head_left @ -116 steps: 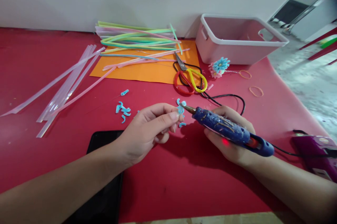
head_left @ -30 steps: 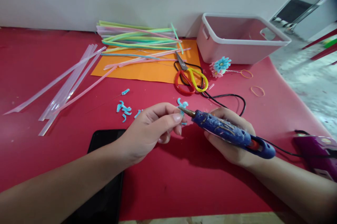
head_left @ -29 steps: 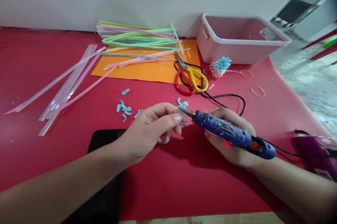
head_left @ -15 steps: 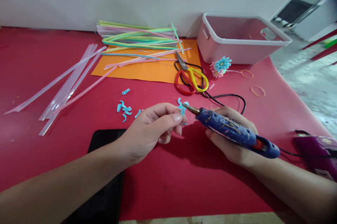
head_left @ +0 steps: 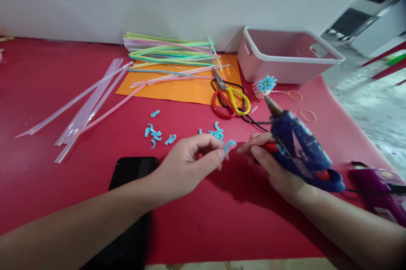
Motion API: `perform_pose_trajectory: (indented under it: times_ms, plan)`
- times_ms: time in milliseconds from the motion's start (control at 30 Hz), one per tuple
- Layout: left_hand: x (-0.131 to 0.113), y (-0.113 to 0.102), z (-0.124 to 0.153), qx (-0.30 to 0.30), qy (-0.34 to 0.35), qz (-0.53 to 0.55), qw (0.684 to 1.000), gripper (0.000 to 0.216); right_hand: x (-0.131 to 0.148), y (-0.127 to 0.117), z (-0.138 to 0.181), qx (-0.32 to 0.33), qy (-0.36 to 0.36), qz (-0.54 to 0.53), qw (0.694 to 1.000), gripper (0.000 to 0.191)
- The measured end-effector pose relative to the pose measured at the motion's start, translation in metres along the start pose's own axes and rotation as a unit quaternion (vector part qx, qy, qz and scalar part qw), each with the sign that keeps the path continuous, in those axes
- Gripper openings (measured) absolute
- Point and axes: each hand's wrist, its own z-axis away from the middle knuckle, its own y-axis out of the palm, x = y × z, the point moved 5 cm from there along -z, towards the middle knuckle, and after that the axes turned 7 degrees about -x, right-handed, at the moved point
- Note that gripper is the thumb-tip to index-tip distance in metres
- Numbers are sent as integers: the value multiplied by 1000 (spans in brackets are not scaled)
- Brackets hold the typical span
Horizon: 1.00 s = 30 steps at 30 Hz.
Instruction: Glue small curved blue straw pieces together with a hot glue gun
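Observation:
My left hand (head_left: 190, 164) pinches a small curled blue straw piece (head_left: 229, 144) between thumb and fingertips, just above the red table (head_left: 222, 219). My right hand (head_left: 275, 168) grips a blue glue gun (head_left: 300, 147) whose nozzle tilts up and away from the piece. Fingers of the right hand reach toward the blue piece. More blue straw bits (head_left: 155, 132) lie on the table just beyond my left hand.
Coloured straws (head_left: 168, 50) lie on orange paper (head_left: 180, 88); clear strips (head_left: 89, 100) lie at left. Red and yellow scissors (head_left: 230, 98), a blue straw flower (head_left: 265, 84), rubber bands (head_left: 307, 114), a white bin (head_left: 285, 56), a black phone (head_left: 130, 210) and a purple device (head_left: 380, 187) surround the hands.
The glue gun's nozzle swung up and away from the blue piece. My left hand shifted slightly right and lower, still pinching the piece. The view shifted a little.

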Motion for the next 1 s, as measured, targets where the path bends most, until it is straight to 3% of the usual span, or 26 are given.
perform_pose_trajectory:
  times_ms: [133,233,733,1000]
  plan:
    - [0,5,6,34,67,-126,989,16,-4,10,-3,29,5,-170,985,12]
    - [1,6,8,33,102,-176,979,15,-4,13,0,39,9,-217,975,19]
    - [0,9,8,29,106,-193,975,12,6,16,6,28,-22,-195,980,31]
    - [0,8,9,-2,150,-232,961,16,2,14,10,36,-32,-169,984,37]
